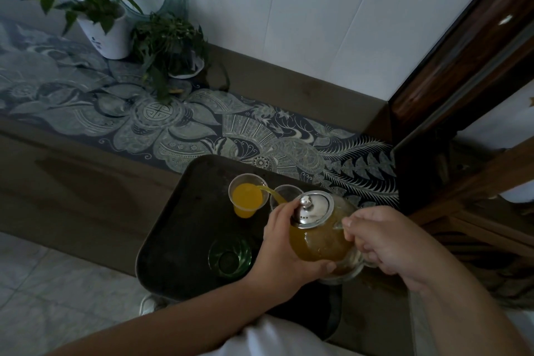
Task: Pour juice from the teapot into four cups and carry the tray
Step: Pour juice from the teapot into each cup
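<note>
You are tipping the glass teapot toward 10 o'clock so its spout clears the empty clear cup and the orange stream is landing in the far clear cup, which is filling. Both cups are standing at the 12 o'clock end of the dark tray; a green glass is waiting empty at about 7 o'clock from them. I am seeing only 3 cups; a 4th may be hidden behind your hands.

Your left hand is cradling the pot's belly from beneath, fingers curled round the glass with 1 fingertip lying against the steel lid, likely to keep it seated. Your right hand is at 3 o'clock, fingers clamped on the handle, wrist rolled to set the tilt.
</note>
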`<state>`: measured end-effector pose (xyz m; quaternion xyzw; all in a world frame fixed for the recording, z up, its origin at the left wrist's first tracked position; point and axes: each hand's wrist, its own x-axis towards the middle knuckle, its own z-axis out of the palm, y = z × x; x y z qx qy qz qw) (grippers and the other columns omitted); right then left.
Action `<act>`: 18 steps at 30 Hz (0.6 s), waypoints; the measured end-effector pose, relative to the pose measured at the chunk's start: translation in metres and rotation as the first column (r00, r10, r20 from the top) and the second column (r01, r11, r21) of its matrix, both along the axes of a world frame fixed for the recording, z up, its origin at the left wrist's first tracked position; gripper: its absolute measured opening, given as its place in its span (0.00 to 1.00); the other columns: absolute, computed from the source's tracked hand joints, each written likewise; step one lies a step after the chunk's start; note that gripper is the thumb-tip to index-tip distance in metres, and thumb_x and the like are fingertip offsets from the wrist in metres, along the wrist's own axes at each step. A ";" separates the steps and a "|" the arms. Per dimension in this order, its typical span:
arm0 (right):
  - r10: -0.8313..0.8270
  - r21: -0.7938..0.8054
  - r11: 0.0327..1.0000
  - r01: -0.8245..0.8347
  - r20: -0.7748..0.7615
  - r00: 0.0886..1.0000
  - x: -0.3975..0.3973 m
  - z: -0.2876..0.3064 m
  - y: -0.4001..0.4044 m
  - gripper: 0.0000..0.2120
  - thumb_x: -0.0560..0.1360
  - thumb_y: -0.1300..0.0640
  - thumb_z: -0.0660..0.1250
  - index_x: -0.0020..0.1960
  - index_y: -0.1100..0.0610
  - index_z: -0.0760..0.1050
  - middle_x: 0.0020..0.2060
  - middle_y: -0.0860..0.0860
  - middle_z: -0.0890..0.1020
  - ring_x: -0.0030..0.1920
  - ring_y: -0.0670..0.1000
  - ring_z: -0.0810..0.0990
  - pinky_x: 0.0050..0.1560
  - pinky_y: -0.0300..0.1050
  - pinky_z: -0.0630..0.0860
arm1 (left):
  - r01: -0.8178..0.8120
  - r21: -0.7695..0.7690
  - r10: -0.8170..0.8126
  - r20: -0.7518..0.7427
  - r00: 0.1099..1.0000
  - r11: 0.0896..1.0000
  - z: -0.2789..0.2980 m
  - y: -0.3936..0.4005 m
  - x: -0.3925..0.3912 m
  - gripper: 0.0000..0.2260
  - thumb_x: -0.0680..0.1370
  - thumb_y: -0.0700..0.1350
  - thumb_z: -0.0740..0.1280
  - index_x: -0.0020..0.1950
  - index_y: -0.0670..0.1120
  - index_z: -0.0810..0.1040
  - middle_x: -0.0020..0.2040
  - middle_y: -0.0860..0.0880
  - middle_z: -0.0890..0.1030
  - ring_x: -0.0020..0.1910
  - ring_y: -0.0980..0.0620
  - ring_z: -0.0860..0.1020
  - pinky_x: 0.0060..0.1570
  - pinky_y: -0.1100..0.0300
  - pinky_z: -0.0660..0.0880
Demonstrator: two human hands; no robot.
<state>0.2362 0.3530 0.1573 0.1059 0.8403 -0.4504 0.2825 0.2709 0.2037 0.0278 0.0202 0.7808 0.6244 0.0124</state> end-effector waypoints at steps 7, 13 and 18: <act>-0.006 -0.004 1.000 0.006 -0.007 1.000 0.002 -0.001 -0.002 0.14 0.79 0.58 0.61 0.36 0.59 0.74 0.19 0.45 0.66 0.20 0.44 0.61 0.18 0.34 0.56 | 0.006 -0.017 -0.006 -0.003 1.000 1.000 0.001 -0.003 0.001 0.45 0.58 0.60 0.79 0.69 0.69 0.58 0.68 0.62 0.63 0.70 0.58 0.64 0.70 0.51 0.66; -0.021 -0.017 1.000 0.020 -0.040 0.999 0.006 -0.005 -0.002 0.14 0.79 0.58 0.62 0.36 0.60 0.74 0.18 0.45 0.66 0.19 0.43 0.62 0.18 0.33 0.57 | 0.022 -0.046 -0.021 0.011 1.000 0.999 0.004 -0.009 0.001 0.46 0.58 0.60 0.79 0.71 0.66 0.59 0.69 0.63 0.62 0.71 0.57 0.63 0.71 0.51 0.65; -0.057 -0.044 0.997 0.055 -0.038 0.998 0.011 -0.009 -0.004 0.14 0.79 0.58 0.61 0.37 0.61 0.74 0.20 0.46 0.66 0.20 0.43 0.63 0.17 0.32 0.57 | 0.052 -0.104 -0.050 0.015 0.999 0.993 0.007 -0.018 -0.001 0.47 0.57 0.60 0.79 0.70 0.68 0.56 0.69 0.64 0.60 0.71 0.58 0.61 0.72 0.52 0.64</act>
